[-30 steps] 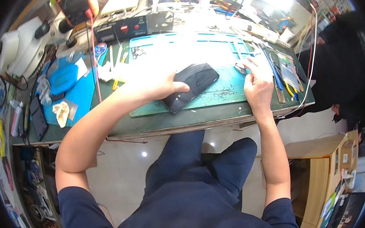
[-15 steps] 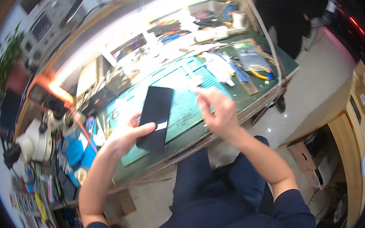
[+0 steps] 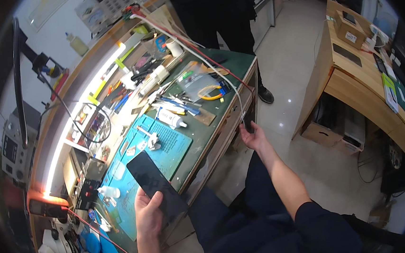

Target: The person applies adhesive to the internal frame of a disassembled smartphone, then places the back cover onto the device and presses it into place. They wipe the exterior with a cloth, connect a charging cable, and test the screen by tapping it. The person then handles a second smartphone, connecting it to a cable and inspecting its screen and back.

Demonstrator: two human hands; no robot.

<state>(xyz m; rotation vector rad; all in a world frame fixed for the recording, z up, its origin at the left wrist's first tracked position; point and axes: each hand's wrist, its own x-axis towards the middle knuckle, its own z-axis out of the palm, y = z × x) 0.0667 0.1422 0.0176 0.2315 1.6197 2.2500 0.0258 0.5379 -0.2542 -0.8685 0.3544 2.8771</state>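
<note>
My left hand [image 3: 148,211] is closed around a black smartphone [image 3: 155,180], thumb across its dark face. The phone tilts over the bench's front edge, above the corner of a blue work mat [image 3: 178,145]. Off to the right, beyond the bench's front edge, my right hand [image 3: 253,137] has its fingertips at the lower end of a white cable [image 3: 202,60]. The cable runs down from the back of the bench, and its end by my fingers is too small to make out. On the mat stands a small white object [image 3: 153,141], near a white tube [image 3: 169,117].
Tools and yellow-handled pliers [image 3: 213,93] crowd the green bench. A lit lamp bar [image 3: 85,112] crosses its back; a microscope [image 3: 55,245] stands at the left. Someone in dark clothes [image 3: 212,11] stands beyond the bench. A wooden desk [image 3: 346,82] with boxes is at the right.
The view has swung to the right. My right hand has left the area over the mat and reached the hanging cable. The phone stays in my left hand; its white strip no longer shows.
</note>
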